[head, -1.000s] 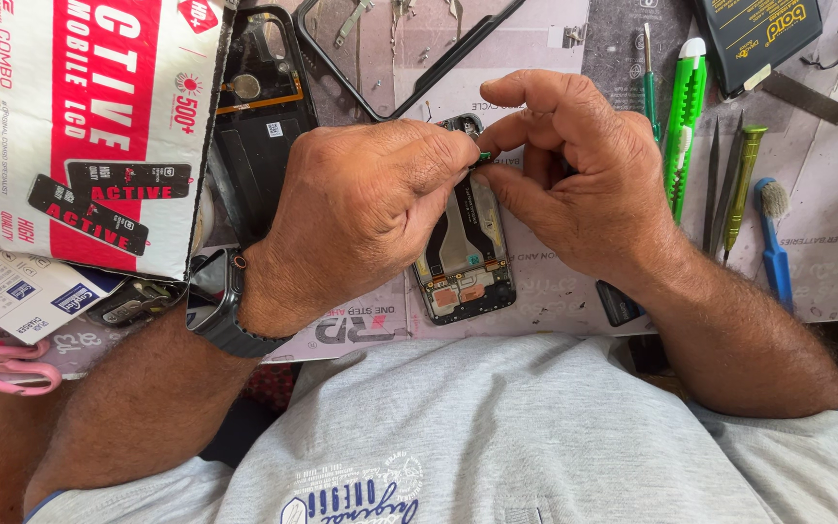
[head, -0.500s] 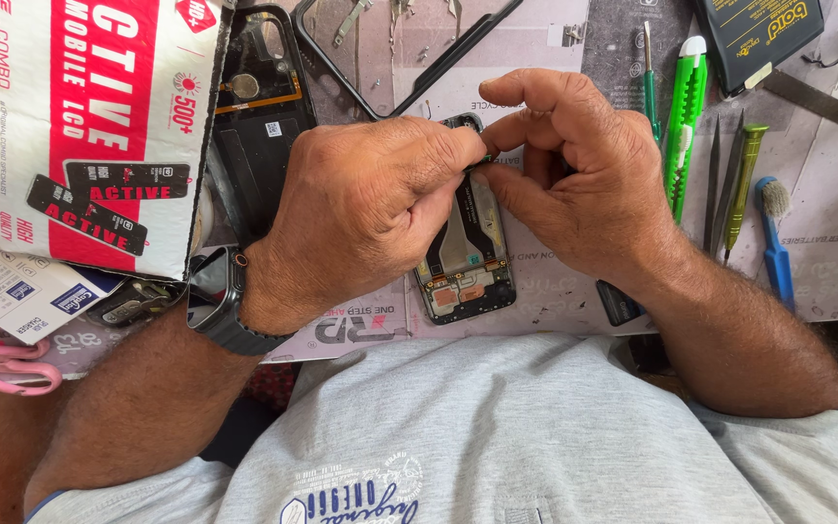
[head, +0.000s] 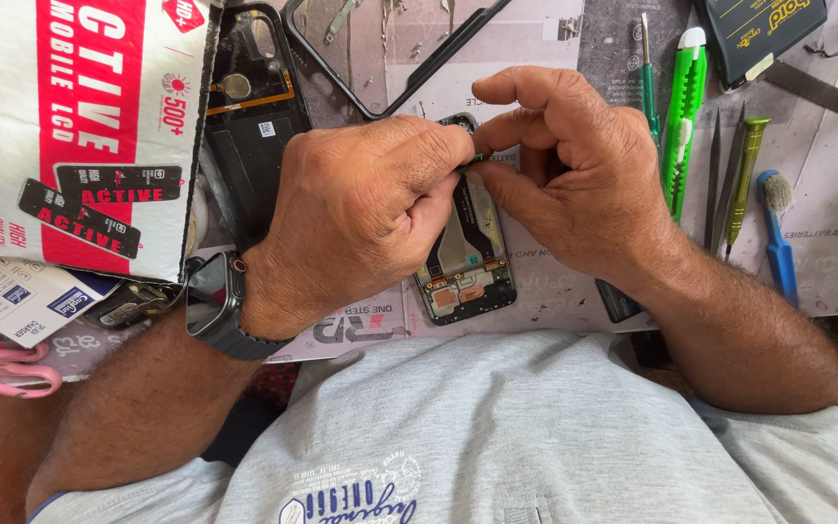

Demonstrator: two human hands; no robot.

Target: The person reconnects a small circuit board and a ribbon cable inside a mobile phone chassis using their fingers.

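Note:
An opened phone body (head: 466,260) with its circuit parts showing lies on the paper-covered bench in front of me. My left hand (head: 361,209) rests over its left side, fingers curled, pinching a small part at the phone's upper edge. My right hand (head: 574,175) meets it from the right, thumb and forefinger pinched on the same small green-tipped piece (head: 475,158). What exactly sits between the fingertips is hidden. A dark smartwatch (head: 213,306) is on my left wrist.
A red and white box (head: 89,126) lies at the left. A black phone back cover (head: 254,107) and a black frame (head: 390,58) lie behind. A green utility knife (head: 683,107), screwdrivers (head: 744,175) and a blue brush (head: 778,238) sit right. Pink scissors (head: 7,364) lie far left.

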